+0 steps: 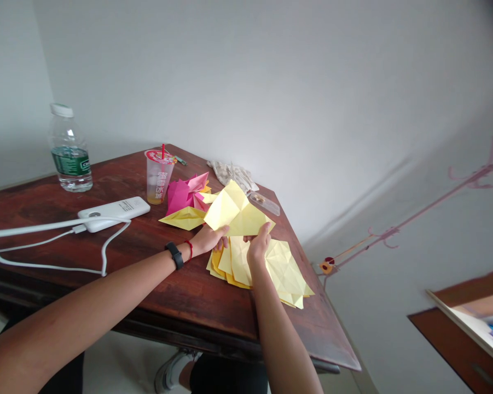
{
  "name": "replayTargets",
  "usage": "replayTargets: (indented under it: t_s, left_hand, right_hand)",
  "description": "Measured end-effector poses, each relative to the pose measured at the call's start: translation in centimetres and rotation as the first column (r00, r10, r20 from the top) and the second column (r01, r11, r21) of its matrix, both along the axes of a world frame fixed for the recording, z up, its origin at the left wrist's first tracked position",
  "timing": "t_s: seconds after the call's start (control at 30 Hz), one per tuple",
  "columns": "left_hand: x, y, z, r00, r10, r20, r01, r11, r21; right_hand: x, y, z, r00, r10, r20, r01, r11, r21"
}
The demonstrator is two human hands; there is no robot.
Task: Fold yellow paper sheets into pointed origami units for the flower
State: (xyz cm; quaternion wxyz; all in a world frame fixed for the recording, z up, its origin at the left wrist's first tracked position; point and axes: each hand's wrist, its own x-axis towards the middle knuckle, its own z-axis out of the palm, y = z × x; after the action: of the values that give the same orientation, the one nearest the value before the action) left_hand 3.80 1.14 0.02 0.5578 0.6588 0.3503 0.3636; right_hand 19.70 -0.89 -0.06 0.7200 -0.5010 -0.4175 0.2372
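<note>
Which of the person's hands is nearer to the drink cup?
Left. The left hand grips the yellow paper, to the right of the cup and closer to the person; the right hand grips the same paper, farther right.

We wear a slim black band [174, 256] on our left wrist [184, 253], tracker-like, with a thin red cord [189, 250] just beside it, hand side. Forearms [279, 323] bare. Black legwear [228, 375], cut unclear. Low down: our grey-white shoe [161, 377], pale sock [175, 374].
</note>
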Motion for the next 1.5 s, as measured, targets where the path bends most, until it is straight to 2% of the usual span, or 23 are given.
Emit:
replayTargets:
  t_s: [0.63,0.8,1.07,1.27,1.4,1.5]
  left_hand:
    - [0.0,-0.1,-0.1,1.0,-0.009,0.014,0.009,1.0,0.015]
    - [0.0,0.0,-0.3,1.0,-0.016,0.007,0.016,1.0,0.01]
    - [0.1,0.1,-0.4,1.0,-0.011,-0.003,0.011,1.0,-0.006]
    - [0.0,0.1,-0.3,1.0,0.005,-0.023,-0.005,1.0,-0.01]
    - [0.0,0.2,-0.4,0.999,0.008,-0.031,-0.009,1.0,-0.013]
    - [0.0,0.2,-0.4,0.999,0.003,-0.033,-0.004,1.0,-0.018]
  right_hand:
    - [-0.1,0.3,-0.4,1.0,0.004,0.002,-0.004,1.0,-0.031]
    - [-0.5,0.4,-0.8,0.999,0.028,0.019,-0.027,0.996,-0.081]
    - [-1.4,0.2,-0.9,0.987,0.155,0.041,-0.149,0.98,-0.132]
    - [-1.7,0.4,-1.6,0.94,0.327,0.098,-0.303,0.932,-0.201]
    - [-1.5,0.5,-1.8,0.927,0.344,0.152,-0.31,0.928,-0.207]
    - [-1.5,0.5,-1.6,0.933,0.335,0.133,-0.31,0.934,-0.177]
